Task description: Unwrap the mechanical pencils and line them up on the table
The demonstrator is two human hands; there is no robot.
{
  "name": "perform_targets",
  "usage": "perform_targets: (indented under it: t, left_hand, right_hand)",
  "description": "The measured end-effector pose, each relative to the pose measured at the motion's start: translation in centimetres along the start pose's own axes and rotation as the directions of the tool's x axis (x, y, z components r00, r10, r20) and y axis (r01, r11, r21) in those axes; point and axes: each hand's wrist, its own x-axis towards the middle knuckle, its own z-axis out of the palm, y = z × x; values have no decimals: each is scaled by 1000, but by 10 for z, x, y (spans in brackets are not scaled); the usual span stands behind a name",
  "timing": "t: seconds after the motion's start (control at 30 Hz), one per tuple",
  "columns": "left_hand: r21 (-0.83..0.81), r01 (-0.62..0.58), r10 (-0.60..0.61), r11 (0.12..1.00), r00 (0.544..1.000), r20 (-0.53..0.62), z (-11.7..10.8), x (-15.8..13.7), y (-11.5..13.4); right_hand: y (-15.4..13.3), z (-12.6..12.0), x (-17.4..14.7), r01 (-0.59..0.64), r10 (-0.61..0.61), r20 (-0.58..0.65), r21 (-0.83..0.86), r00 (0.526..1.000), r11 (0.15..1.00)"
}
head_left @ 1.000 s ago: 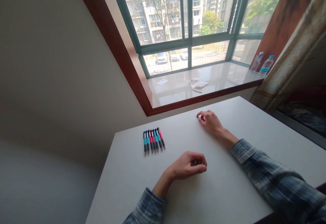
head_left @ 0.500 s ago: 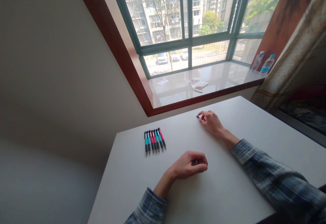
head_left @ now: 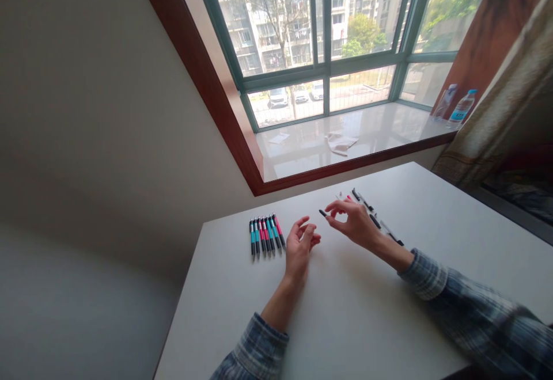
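Thumb and fingertips of my right hand point(head_left: 349, 221) pinch a short dark pen part point(head_left: 322, 213) above the table; its far end points left toward my other hand. Only that dark end shows, so I cannot tell how much of a pen it is. My left hand point(head_left: 299, 247) is open, palm facing right, fingers apart, with nothing in it. Just left of it lies a neat row of several pens point(head_left: 265, 236), turquoise and pink with black grips, tips toward me. Dark and clear pen parts point(head_left: 375, 220) lie behind my right hand and wrist.
The white table point(head_left: 345, 311) runs up to the wall beneath a window sill. On the sill lie a crumpled cloth point(head_left: 341, 143) and a paper point(head_left: 279, 138). Two plastic bottles, one with a blue cap point(head_left: 462, 108), stand at its right end near a curtain point(head_left: 496, 92).
My right hand has drawn back and left from the table, lifting the dark part. My left hand has moved up beside the pen row and opened. Pen parts now show behind my right hand.
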Motion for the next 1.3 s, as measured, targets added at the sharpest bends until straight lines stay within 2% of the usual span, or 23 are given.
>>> perform_targets:
  t: [0.23,0.43,0.53,0.6,0.77,0.87,1.0,1.3]
  left_hand:
    - [-43,26,-24,999,998,59,-1,1,-1]
    - [-131,46,-40,990,998,44,-6,2,3]
    - [-160,64,-55,985,997,59,-10,3,5]
    - [-151,52,-40,987,996,81,-12,4,5]
    - [-92,19,-7,996,992,130,-15,7,-2]
    - [-46,13,-7,999,991,136,-17,11,-7]
    - [-3,11,-11,1000,991,134,-19,17,-13]
    - [48,-10,3,999,989,150,-22,22,-18]
  right_hand:
    - [-21,11,-12,71,-77,61,91,995,993]
    - [-8,3,0,178,-186,122,71,975,981]
    - [14,-14,25,106,-105,21,-75,994,992]
    - [33,-28,46,66,-67,-1,-200,998,978]
    - [77,-46,83,20,-1,50,-383,999,923]
    - [94,-39,90,0,71,143,-444,987,896]
    - [105,-23,89,13,107,223,-479,969,878]
    - [103,-12,86,-12,156,236,-516,959,857]
